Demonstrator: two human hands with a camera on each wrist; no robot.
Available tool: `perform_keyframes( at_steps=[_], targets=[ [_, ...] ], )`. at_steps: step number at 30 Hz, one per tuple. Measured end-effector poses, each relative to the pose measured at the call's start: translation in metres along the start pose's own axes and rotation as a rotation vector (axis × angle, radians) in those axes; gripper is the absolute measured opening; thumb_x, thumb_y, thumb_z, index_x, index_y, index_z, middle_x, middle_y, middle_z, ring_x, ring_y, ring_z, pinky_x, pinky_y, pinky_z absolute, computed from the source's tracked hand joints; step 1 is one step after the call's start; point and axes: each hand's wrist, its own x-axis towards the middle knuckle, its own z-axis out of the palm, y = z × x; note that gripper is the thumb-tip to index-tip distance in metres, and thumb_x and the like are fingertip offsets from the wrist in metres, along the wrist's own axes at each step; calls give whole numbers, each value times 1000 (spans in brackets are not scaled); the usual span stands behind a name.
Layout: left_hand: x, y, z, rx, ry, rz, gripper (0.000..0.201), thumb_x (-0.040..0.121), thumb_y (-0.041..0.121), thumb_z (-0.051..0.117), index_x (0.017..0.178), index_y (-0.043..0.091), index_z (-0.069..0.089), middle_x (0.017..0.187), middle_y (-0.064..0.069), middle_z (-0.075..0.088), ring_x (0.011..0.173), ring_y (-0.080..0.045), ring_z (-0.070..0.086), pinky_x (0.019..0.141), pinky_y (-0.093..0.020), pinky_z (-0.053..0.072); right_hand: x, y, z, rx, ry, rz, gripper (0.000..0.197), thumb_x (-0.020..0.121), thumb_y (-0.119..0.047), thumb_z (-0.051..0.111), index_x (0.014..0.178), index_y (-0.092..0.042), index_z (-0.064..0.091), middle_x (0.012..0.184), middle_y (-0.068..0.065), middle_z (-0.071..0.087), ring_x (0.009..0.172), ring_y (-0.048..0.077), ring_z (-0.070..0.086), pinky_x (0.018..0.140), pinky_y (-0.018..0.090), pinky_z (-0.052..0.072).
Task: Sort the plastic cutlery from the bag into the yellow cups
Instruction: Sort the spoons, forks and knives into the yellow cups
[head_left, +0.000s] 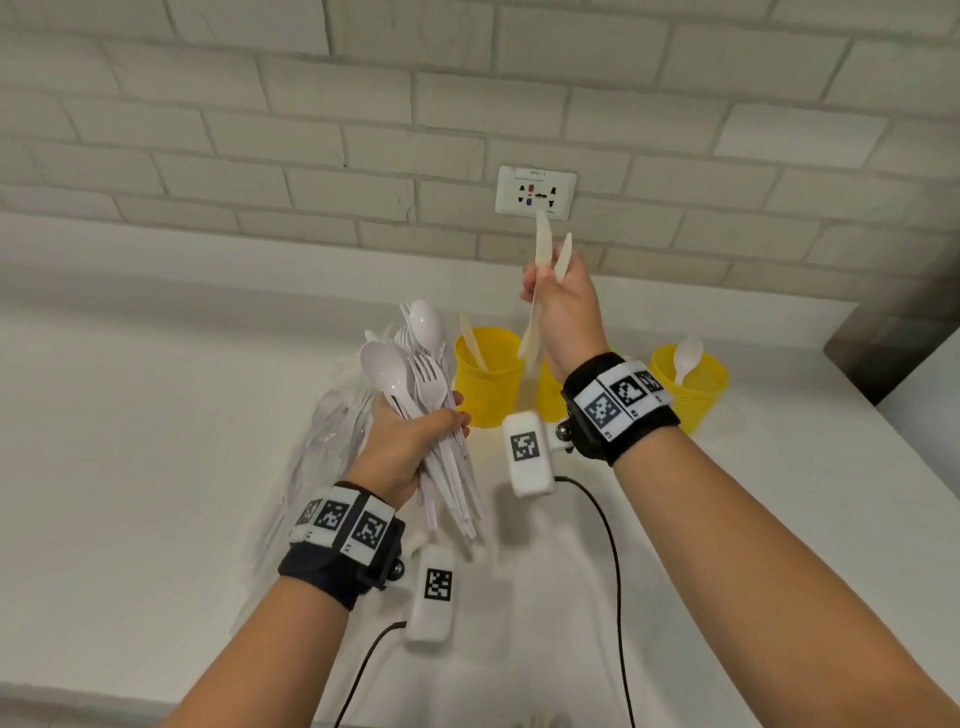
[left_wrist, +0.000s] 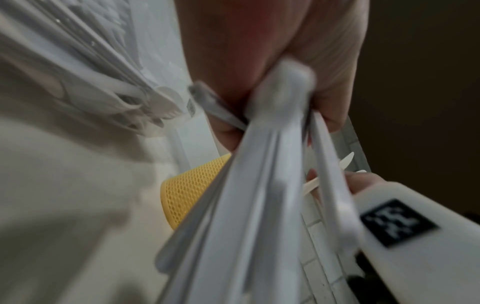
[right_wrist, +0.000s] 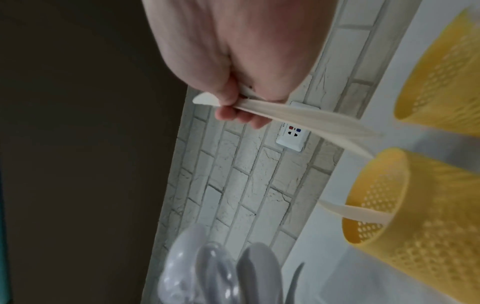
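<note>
My left hand (head_left: 415, 431) grips a bundle of white spoons and forks (head_left: 410, 374) by the handles, heads up; the left wrist view shows the handles (left_wrist: 259, 185) fanned out. Raised near the wall, my right hand (head_left: 558, 301) pinches a few cream knives (head_left: 543, 244), whose lower ends (right_wrist: 311, 123) hang above the cups. Three yellow mesh cups stand in a row. The left cup (head_left: 488, 395) holds one knife (head_left: 470, 338). My right wrist mostly hides the middle cup (head_left: 548, 395). A spoon (head_left: 687, 356) stands in the right cup (head_left: 696, 395).
A clear plastic bag (head_left: 322, 447) with more white cutlery lies on the white counter (head_left: 130, 467), left of my left hand. A wall socket (head_left: 536, 192) sits in the brick wall behind the cups. Black cables (head_left: 613, 571) trail from the wrist cameras.
</note>
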Motion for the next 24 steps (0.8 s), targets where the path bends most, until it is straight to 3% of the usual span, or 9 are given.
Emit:
perform_keyframes(
  at_steps=[2,6,10,13,15,17,19,21,24],
  targets=[
    [0,2,-2,16,-5,-3,42,66,-7,69,103,7,58,84,-7,65,66,-20,65,65,-33,58,12,3,8,-7,13,-37,20,95,-7,36,86,-20,48,74,-5,48,71,9,48,79,22,43],
    [2,7,-5,48,5,-3,29,71,-11,68,91,9,61,84,-9,66,65,-20,65,67,-34,57,23,25,22,-40,-62,-13,19,93,0,34,101,-12,45,79,-3,49,74,7,50,69,5,42],
    [2,11,-4,51,5,-5,33,57,0,69,88,8,61,81,-10,64,66,-23,63,67,-36,55,21,54,23,-246,-246,138,34,94,-13,47,127,-12,42,113,8,56,103,17,53,92,25,40],
    [3,11,-1,59,-10,-6,35,56,-1,69,89,7,59,82,-10,63,64,-23,61,64,-36,54,13,53,19,-287,-214,-20,44,90,-24,59,130,-15,45,126,4,53,117,12,48,97,21,34],
    [5,8,2,68,-28,-4,39,56,-2,69,93,7,59,82,-10,64,64,-23,61,63,-35,53,6,40,16,-264,-194,-121,31,89,-27,61,118,-19,55,117,-2,58,108,8,52,91,18,37],
    [7,6,7,82,-48,-11,40,57,-2,69,95,7,60,81,-8,65,64,-21,62,62,-34,53,-5,25,14,-198,-330,-59,16,88,-29,62,100,-19,64,96,-7,63,90,5,55,82,14,41],
    [9,2,12,85,-70,-21,40,58,-2,69,97,6,60,81,-7,65,64,-20,63,63,-34,54,-12,17,11,-167,-452,5,18,86,-27,64,87,-9,68,79,-6,62,76,6,54,73,9,42],
    [11,-1,17,65,-78,-37,43,58,-2,68,100,5,59,81,-7,65,65,-20,64,61,-32,54,-13,14,8,-158,-430,11,21,85,-23,67,82,-2,67,72,-2,60,69,6,52,67,7,42],
    [14,-4,22,17,-106,-57,45,61,-3,67,104,4,57,80,-6,66,62,-18,64,59,-29,53,-10,9,3,-124,-357,18,12,84,-18,67,82,-6,65,72,-5,60,62,-5,53,65,4,43]
  ],
)
